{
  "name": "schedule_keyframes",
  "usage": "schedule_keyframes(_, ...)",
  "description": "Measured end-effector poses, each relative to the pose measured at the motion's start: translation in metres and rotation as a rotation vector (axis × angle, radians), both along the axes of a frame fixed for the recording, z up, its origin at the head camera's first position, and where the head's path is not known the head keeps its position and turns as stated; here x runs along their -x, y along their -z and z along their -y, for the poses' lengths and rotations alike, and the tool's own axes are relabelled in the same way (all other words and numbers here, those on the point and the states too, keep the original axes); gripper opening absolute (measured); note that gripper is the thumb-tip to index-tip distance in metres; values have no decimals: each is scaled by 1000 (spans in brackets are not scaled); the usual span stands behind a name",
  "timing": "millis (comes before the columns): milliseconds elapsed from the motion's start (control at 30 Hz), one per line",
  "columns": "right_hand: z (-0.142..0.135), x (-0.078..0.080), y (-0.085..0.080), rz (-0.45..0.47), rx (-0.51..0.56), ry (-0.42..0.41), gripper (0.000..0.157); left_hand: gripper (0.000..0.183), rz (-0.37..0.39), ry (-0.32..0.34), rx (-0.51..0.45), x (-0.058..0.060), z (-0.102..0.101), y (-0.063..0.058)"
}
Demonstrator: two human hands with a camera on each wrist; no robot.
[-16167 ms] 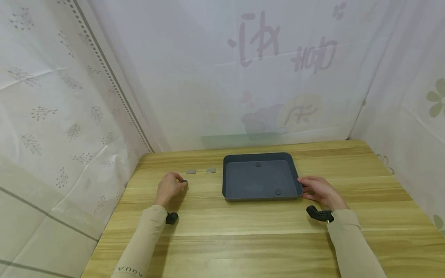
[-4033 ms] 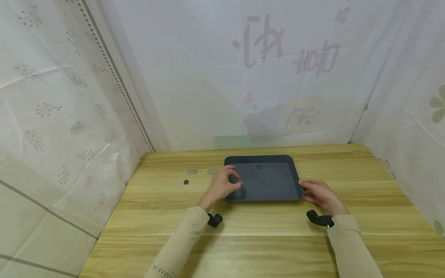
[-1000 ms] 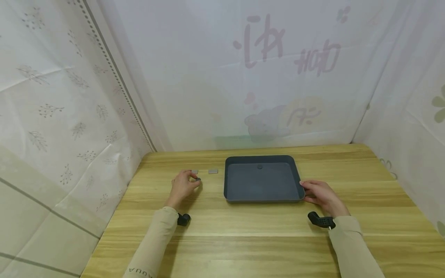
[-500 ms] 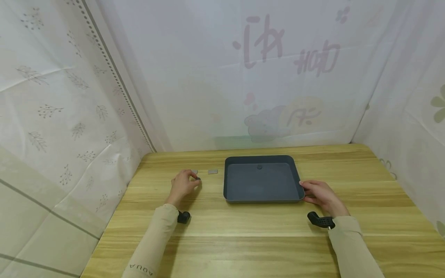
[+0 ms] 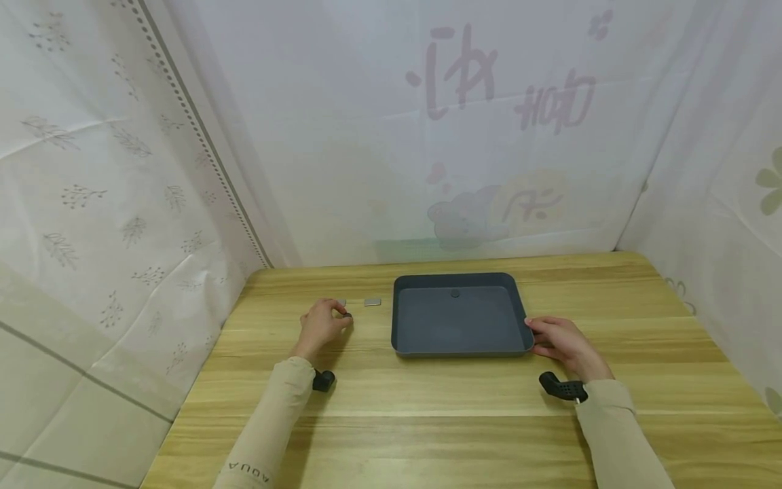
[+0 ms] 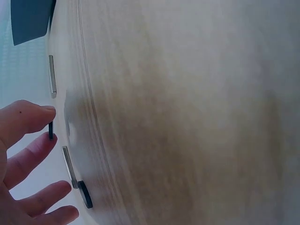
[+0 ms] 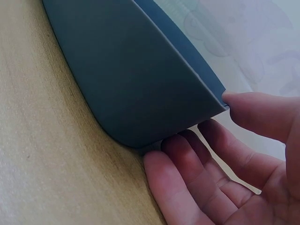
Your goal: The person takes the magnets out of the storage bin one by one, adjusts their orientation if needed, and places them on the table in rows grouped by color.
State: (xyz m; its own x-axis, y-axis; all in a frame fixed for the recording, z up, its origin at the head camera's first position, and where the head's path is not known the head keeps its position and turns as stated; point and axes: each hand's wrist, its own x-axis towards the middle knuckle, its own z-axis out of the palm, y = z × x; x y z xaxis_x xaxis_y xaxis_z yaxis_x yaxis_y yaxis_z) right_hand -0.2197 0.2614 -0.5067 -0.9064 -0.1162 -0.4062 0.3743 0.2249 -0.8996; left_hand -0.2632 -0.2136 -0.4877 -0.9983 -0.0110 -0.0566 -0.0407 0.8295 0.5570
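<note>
My left hand is over the table at left, pinching a small dark disc on edge between thumb and index finger. Another dark disc rests on the table by a thin silver rectangular piece; in the head view the hand hides that disc and part of the piece. A second silver piece lies between the hand and a dark grey tray. Inside the tray, toward its back wall, sits one more dark disc. My right hand grips the tray's right side, thumb at the rim, fingers against the outer wall.
The wooden table ends at the back against a pale printed curtain, with more curtain at both sides. Each wrist carries a black camera mount.
A disc seen near the tray's front right 16 seconds ago is gone from there. Since 4 seconds ago the left hand has moved left from over the tray; it barely shifts in the last second.
</note>
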Motion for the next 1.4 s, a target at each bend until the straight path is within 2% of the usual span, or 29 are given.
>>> schedule_keyframes(300, 0, 1, 1, 4, 1, 1, 66, 18, 19, -7, -20, 3, -1, 1)
schedule_keyframes(800, 0, 1, 2, 1, -14, 9, 68, 19, -4, 8, -12, 3, 2, 3)
schedule_keyframes(1400, 1, 1, 1, 2, 6, 21, 63, 20, 2, -4, -4, 4, 1, 5)
